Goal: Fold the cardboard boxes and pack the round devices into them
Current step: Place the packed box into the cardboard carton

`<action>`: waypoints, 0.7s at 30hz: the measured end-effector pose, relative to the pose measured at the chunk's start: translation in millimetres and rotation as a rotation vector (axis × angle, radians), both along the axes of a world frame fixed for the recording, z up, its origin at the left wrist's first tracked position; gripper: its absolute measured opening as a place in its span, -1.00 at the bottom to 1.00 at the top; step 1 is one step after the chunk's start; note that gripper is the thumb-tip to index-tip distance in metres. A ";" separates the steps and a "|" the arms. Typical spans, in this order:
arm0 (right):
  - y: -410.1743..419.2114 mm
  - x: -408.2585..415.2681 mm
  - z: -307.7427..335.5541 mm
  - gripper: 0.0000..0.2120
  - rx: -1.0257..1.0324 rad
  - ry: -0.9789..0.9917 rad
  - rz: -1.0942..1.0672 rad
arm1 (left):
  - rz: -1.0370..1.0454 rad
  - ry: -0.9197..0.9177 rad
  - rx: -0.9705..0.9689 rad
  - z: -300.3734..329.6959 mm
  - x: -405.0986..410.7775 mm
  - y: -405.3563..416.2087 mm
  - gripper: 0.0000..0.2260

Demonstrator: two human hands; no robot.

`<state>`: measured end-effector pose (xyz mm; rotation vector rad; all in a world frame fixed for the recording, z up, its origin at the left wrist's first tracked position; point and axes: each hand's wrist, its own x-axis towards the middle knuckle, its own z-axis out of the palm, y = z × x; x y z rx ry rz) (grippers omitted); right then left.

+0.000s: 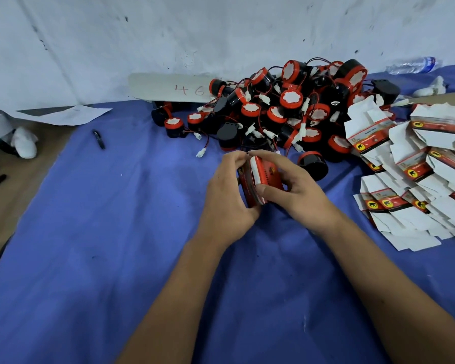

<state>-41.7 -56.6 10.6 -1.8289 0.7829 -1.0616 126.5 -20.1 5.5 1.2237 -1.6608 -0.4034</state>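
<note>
1. I hold a small red box (260,179) between both hands, just above the blue cloth (116,232) on the desk, near the middle of my view.
2. My left hand (227,203) curls round the box's left side, its fingers (234,160) bent over the top edge.
3. My right hand (297,190) grips the box from the right; the thumb (264,190) presses on the near white flap and the fingers wrap over the far side.
4. Whether a device already sits inside the box I cannot tell.
5. At 12 o'clock from the box lies a heap of round black-and-red devices (286,106) with red wires and white plugs, reaching almost to my fingers.
6. At 3 o'clock a loose pile of flat, unfolded boxes (415,166) is spread out, white sides and red printed panels showing.
7. At 9 to 10 o'clock, well apart, a black pen (99,139) rests on the cloth.
8. A clear plastic bottle (413,64) lies at 1 o'clock by the wall.
</note>
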 end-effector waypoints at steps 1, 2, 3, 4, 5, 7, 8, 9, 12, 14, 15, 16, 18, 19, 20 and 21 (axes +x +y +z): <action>-0.7 0.7 -0.8 -0.49 -0.013 -0.011 -0.012 | -0.004 -0.012 -0.001 0.2 -0.2 0.7 -0.32; -1.1 2.1 -1.6 -0.56 -0.038 -0.027 -0.038 | -0.011 -0.029 -0.005 0.5 -0.5 1.4 -0.32; -1.1 4.3 -2.0 -0.65 -0.063 -0.052 -0.073 | -0.017 -0.048 -0.015 1.1 -1.4 2.0 -0.32; -0.9 6.5 -2.1 -0.75 -0.077 -0.090 -0.110 | -0.024 -0.069 -0.027 1.6 -2.9 2.5 -0.32; -1.1 8.5 -2.1 -0.82 -0.079 -0.136 -0.144 | -0.026 -0.090 -0.039 2.1 -4.4 2.7 -0.32; -2.2 10.2 -2.1 -0.87 -0.080 -0.207 -0.196 | -0.025 -0.120 -0.055 2.4 -7.7 2.0 -0.30; -2.7 10.4 -1.9 -0.88 -0.078 -0.226 -0.199 | -0.025 -0.127 -0.058 2.2 -8.9 1.8 -0.29; -3.0 10.0 -1.9 -0.88 -0.070 -0.242 -0.189 | -0.027 -0.131 -0.058 1.7 -10.1 1.8 -0.28; -4.2 7.5 -0.6 -0.86 -0.046 -0.285 -0.156 | -0.036 -0.130 -0.063 -1.3 -11.5 1.1 -0.26; -4.7 6.0 0.5 -0.86 -0.034 -0.301 -0.159 | -0.025 -0.083 -0.063 -3.0 -13.0 0.3 -0.27; -4.8 5.5 1.0 -0.87 -0.026 -0.305 -0.166 | -0.015 -0.042 -0.053 -3.2 -14.4 0.3 -0.28; -4.7 5.6 1.5 -0.89 -0.019 -0.306 -0.169 | -0.007 -0.003 -0.034 -3.3 -15.7 0.6 -0.30; -3.5 6.6 1.6 -0.90 -0.004 -0.315 -0.164 | -0.013 0.057 0.018 -4.2 -18.2 2.5 -0.33; -2.7 7.3 1.7 -0.91 -0.002 -0.323 -0.164 | -0.022 0.078 0.043 -4.9 -18.5 3.1 -0.34; -2.0 7.6 2.4 -0.91 -0.007 -0.329 -0.174 | -0.030 0.092 0.063 -5.6 -18.3 3.0 -0.33; -1.9 7.9 2.8 -0.89 -0.018 -0.332 -0.191 | -0.036 0.100 0.074 -6.0 -17.5 2.8 -0.31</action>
